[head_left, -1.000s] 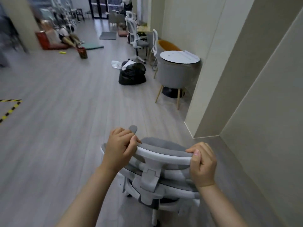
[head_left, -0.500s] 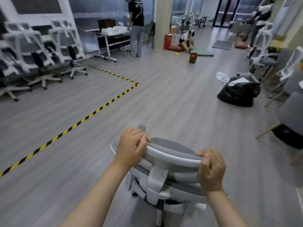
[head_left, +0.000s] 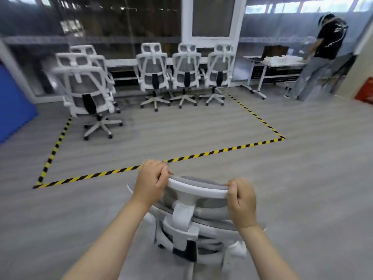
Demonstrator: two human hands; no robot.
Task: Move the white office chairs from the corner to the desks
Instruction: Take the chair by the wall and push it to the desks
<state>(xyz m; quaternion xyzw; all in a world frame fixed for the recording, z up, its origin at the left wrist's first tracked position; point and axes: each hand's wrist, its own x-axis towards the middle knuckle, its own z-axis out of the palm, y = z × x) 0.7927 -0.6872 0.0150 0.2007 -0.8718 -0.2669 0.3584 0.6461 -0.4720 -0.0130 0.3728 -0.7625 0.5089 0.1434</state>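
Right now both hands, left hand (head_left: 150, 181) & right hand (head_left: 241, 201), have fingers curled tight round the chair (head_left: 193, 215) headrest; past the fingertips lies floor tape (head_left: 201, 154), then approx six chairs parked by the desk (head_left: 121, 62), so prob. mid-job

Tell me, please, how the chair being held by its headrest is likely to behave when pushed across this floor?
The chair should probably roll easily, since matching parked chairs stand on castors and the floor looks smooth. Both hands, left and right, grip high up, so it may tip or swivel.
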